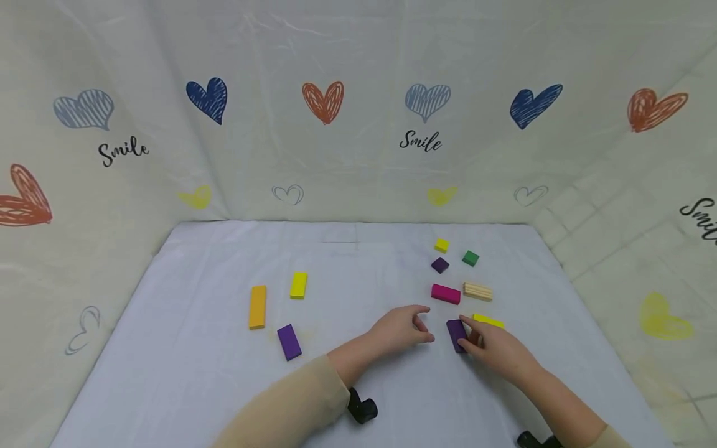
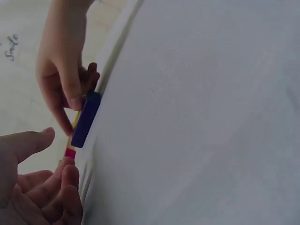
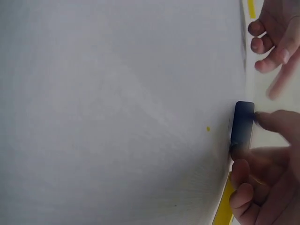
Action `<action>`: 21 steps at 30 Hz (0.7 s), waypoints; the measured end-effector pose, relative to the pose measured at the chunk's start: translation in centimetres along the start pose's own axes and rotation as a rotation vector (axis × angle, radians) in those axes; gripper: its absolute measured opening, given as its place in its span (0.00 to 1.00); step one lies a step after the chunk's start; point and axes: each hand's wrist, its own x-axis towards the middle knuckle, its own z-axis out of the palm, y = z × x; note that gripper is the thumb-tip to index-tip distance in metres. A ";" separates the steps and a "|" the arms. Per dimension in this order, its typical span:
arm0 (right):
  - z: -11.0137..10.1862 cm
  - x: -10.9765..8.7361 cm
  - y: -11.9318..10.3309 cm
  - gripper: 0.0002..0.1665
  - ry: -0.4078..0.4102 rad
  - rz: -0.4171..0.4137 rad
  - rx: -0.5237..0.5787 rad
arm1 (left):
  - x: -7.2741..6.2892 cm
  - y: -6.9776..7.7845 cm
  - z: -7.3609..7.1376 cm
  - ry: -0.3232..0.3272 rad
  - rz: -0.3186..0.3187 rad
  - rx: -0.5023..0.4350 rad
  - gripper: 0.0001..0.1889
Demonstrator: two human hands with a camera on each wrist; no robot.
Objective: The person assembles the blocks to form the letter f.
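Note:
My right hand (image 1: 501, 351) pinches a purple block (image 1: 455, 336) between thumb and forefinger at the right of the white table. In the right wrist view the same block (image 3: 243, 123) looks dark blue, with a fingertip near each end. Just left of it hovers my left hand (image 1: 399, 328), thumb and fingers spread apart around nothing. A yellow block (image 1: 488, 320) lies behind the right hand, which partly hides it. Farther back are a magenta block (image 1: 445, 294) and a ridged wooden piece (image 1: 477, 291).
Smaller yellow (image 1: 442, 245), green (image 1: 470, 258) and dark purple (image 1: 440, 265) blocks lie at the back right. On the left are an orange block (image 1: 257, 307), a yellow block (image 1: 299, 285) and a second purple block (image 1: 289, 342). A heart-printed curtain (image 1: 370, 168) hangs behind the table.

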 end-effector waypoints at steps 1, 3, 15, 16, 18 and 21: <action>0.0 0.0 -0.1 0.40 0.000 -0.003 -0.001 | 0.2 0.3 0.2 -0.003 -0.003 0.004 0.32; -0.1 0.0 -0.2 0.40 -0.002 -0.002 0.005 | 0.4 0.8 0.7 -0.014 -0.008 0.022 0.32; 0.3 0.0 -0.6 0.39 0.022 -0.013 0.082 | 0.9 2.6 2.9 0.017 -0.005 0.244 0.33; 0.3 0.1 -0.7 0.39 0.024 -0.016 0.089 | 0.9 2.7 2.9 0.021 -0.008 0.256 0.33; 0.4 0.1 -0.9 0.38 0.027 -0.008 0.104 | 0.9 2.9 3.0 0.024 -0.013 0.282 0.34; 0.6 0.2 -1.0 0.38 0.029 0.000 0.119 | 0.8 3.1 3.0 0.029 -0.019 0.322 0.34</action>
